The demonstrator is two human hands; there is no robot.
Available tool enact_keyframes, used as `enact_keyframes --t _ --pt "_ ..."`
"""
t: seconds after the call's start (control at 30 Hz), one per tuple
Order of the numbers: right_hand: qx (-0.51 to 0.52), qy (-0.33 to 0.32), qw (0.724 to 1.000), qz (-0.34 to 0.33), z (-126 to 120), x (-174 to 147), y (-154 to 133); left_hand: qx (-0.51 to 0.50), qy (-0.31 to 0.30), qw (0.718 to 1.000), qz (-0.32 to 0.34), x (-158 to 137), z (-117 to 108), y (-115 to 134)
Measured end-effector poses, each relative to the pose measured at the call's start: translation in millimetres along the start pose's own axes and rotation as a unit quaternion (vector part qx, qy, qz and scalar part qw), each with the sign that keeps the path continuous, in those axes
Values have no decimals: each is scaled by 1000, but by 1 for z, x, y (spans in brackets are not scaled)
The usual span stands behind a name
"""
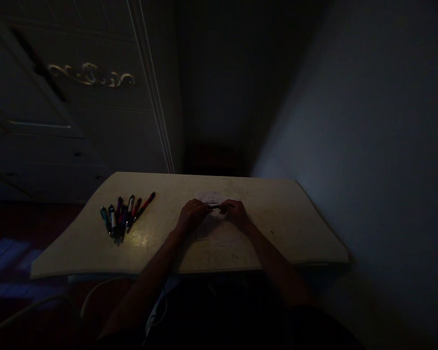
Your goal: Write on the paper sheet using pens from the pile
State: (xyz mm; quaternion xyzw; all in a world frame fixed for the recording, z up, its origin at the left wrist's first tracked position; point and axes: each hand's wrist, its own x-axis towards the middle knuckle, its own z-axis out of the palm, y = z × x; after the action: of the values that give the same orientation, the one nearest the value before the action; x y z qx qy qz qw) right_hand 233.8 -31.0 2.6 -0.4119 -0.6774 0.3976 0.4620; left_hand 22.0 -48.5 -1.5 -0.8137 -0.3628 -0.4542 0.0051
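Note:
In the head view, a short dark pen [214,207] is held level between my two hands, over the middle of the table. My left hand [192,215] is closed on its left end, and my right hand [235,212] pinches the right end. Beneath the hands lies a sheet of paper [204,232] with faint writing, partly covered by them. A thin dark line shows just behind the pen; I cannot tell what it is. The dim light hides the finer details of the fingers.
Several pens [123,216] in mixed colours lie in a loose bunch on the left of the pale table [277,204]. A wall [368,146] stands close on the right, a cabinet [95,121] at the back left. A white cable [95,291] hangs near the front left edge.

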Motion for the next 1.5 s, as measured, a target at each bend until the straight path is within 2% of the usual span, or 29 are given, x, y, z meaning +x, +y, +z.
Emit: enact_keyframes --t 0.27,0.63,0.73,0.9,1.0,1.27,1.5 --pt "-38 2 998 -45 5 -2 -7 -26 -34 999 -21 0 -5 6" --pt "-41 17 991 -123 9 -1 -7 -58 -44 989 -132 -1 -4 12" --pt "-38 15 993 -114 9 1 -4 -33 -47 990 -125 -1 -3 7" --pt "-29 3 997 -66 4 6 6 4 -19 997 -75 -4 5 0" --pt "-57 -7 997 -55 2 5 7 27 -11 997 -67 -4 7 -1" --pt "-198 -11 974 -112 2 4 0 42 9 998 -45 0 3 3" --pt "-257 59 955 -138 15 3 5 32 14 999 -41 0 1 9"
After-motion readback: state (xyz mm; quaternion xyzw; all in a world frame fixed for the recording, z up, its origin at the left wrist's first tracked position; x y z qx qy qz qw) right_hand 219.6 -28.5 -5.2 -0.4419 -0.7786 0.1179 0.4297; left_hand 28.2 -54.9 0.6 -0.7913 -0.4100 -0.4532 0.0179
